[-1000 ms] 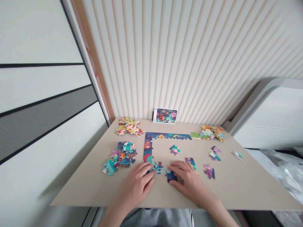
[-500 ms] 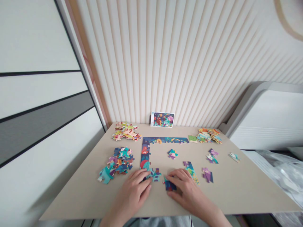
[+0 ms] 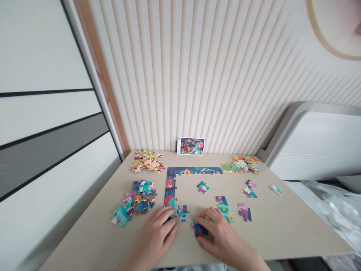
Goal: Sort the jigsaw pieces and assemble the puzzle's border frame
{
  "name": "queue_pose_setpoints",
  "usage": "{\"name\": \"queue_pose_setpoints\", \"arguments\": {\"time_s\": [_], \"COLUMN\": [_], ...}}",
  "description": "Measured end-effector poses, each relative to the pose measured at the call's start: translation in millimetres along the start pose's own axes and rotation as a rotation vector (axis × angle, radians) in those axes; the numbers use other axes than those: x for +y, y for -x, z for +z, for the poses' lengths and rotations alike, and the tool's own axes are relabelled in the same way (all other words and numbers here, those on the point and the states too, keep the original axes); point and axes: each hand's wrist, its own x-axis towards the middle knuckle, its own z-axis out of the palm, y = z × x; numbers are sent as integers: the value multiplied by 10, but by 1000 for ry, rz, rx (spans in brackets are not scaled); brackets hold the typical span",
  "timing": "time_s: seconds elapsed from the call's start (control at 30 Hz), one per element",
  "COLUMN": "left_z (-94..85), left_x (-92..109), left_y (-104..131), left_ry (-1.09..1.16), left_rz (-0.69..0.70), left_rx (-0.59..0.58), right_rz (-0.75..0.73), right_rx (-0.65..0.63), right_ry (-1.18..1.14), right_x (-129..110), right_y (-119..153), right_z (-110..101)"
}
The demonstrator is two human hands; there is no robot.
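Fingertips of my left hand (image 3: 159,229) rest on the lower left corner of a joined jigsaw border (image 3: 170,188), covering part of it. The fingers are stretched out and grip nothing. Teal and purple jigsaw pieces (image 3: 184,213) stick out to the right of them at the bottom of the border. My right hand (image 3: 218,229) is closed on a dark blue jigsaw piece (image 3: 199,230), thumb below and fingers above, flat on the table. A gap separates this piece from the border. Just beyond that hand lies a strip of joined pieces (image 3: 225,210) with green and yellow plants.
A loose piece (image 3: 203,187) lies inside the border. More pieces (image 3: 244,212) lie to the right. Piles sit at left (image 3: 142,195), back left (image 3: 148,162) and back right (image 3: 245,165). A picture card (image 3: 191,146) stands against the ribbed wall.
The view has shifted slightly, so the table sits a little lower and further left. Both hands stay by the same pieces, with hardly any movement.
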Motion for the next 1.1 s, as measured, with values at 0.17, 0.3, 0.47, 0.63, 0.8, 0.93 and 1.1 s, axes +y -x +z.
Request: {"name": "queue_pose_setpoints", "arguments": {"time_s": [0.17,0.3,0.47,0.63,0.8,0.93,1.1], "left_z": [13,29,56,94,115,94,68], "left_x": [-20,-51,-71,-91,-121,-113,-79], "left_y": [8,14,25,38,37,30,29], "left_ry": [2,-3,-11,-14,-12,-26,-44], "left_rz": [6,24,35,33,48,49,35], "left_rx": [14,18,30,33,52,42,12], "right_rz": [38,176,395,604,666,783,862], "right_rx": [83,206,360,386,415,337,334], "right_ry": [90,217,371,344,361,390,411], "right_x": [228,774,1634,2138,2292,2436,2659], "right_y": [55,327,943,1323,1047,617,418], "right_z": [-157,-327,-469,-613,-782,-884,-833]}}
